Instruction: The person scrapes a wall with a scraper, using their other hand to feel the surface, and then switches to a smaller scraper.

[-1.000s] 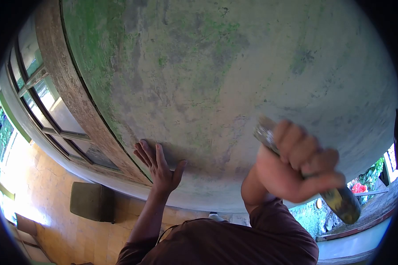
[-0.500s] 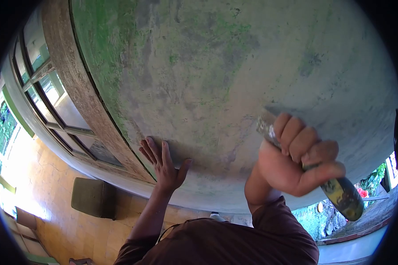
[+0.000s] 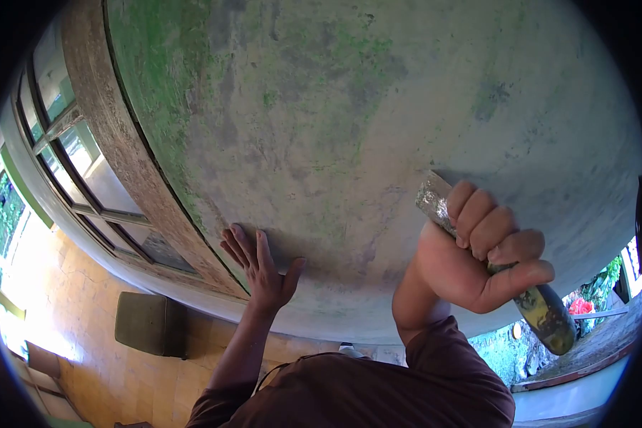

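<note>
against the patchy green and grey wall point(image 3: 299, 143), right of the middle of the view, is a paint scraper point(image 3: 434, 202), its blade angled up and leftward, at or very near the surface; i can't tell whether the edge touches. the right hand point(image 3: 481, 253) is closed round it, with the paint-stained handle point(image 3: 547, 321) poking out below the fist. to my mind the blade wants a low, even slant and light pressure, since a corner could gouge the plaster. the left hand point(image 3: 265, 279) is open, fingers spread, apparently braced on the wall, well clear of the blade, which seems sensible. beyond it run a worn wooden frame point(image 3: 125, 146) and a paned window point(image 3: 107, 200). down on the tiled floor point(image 3: 82, 285) sits a boxy olive stool point(image 3: 141, 322); if it's a container, its inside is hidden. a red flower point(image 3: 581, 305) shows far right.
</note>
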The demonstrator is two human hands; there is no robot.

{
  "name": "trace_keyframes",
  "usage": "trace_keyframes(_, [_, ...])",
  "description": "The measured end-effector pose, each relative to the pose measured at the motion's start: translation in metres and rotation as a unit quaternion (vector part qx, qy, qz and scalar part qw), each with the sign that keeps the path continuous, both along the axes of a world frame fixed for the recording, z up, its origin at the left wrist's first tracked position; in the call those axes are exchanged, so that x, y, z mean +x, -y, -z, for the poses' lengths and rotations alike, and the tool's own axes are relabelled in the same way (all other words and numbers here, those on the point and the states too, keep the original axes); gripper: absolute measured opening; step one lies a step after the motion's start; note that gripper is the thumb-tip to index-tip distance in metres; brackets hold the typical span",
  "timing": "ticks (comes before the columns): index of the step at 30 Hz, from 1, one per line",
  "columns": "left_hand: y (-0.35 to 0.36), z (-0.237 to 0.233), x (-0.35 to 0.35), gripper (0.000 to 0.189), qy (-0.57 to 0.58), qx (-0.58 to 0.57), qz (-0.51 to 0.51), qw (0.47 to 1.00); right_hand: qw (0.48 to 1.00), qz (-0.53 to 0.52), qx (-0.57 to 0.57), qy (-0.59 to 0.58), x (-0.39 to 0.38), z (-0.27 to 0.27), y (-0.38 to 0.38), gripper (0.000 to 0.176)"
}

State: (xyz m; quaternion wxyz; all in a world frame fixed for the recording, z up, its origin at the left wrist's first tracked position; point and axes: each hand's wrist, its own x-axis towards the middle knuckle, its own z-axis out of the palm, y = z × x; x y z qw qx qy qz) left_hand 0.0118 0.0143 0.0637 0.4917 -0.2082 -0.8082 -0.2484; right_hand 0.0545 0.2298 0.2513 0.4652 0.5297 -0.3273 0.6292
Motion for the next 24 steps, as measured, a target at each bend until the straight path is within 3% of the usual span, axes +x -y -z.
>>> trace_keyframes(6, [0.000, -0.004, -0.001, 0.082, -0.006, -0.003, -0.005, 1.000, 0.998, 0.026, 0.008, -0.053, 0.018, -0.002, -0.011, 0.041])
trace_keyframes(10, [0.000, -0.003, 0.000, 0.083, -0.001, -0.005, -0.003, 1.000, 1.000, 0.001, 0.015, 0.021, 0.009, -0.002, -0.007, 0.042])
trace_keyframes(13, [0.000, -0.002, -0.001, 0.083, -0.008, -0.006, 0.000, 1.000, 0.999, 0.005, 0.015, -0.041, 0.017, -0.003, -0.011, 0.041])
trace_keyframes(15, [-0.001, -0.003, -0.002, 0.083, -0.006, -0.004, -0.002, 1.000, 0.993, 0.111, 0.029, -0.030, 0.003, -0.002, -0.009, 0.040])
trace_keyframes(16, [-0.001, -0.003, -0.001, 0.083, -0.006, -0.003, -0.003, 1.000, 1.000, -0.022, 0.019, 0.008, -0.001, -0.003, -0.004, 0.040])
trace_keyframes(22, [-0.001, -0.001, -0.002, 0.082, -0.008, 0.001, 0.005, 1.000, 0.997, 0.042, 0.022, -0.063, 0.024, -0.007, -0.018, 0.039])
trace_keyframes(24, [0.000, 0.001, -0.002, 0.082, -0.004, 0.001, 0.003, 1.000, 0.999, 0.009, 0.018, -0.026, 0.008, -0.008, -0.014, 0.040])
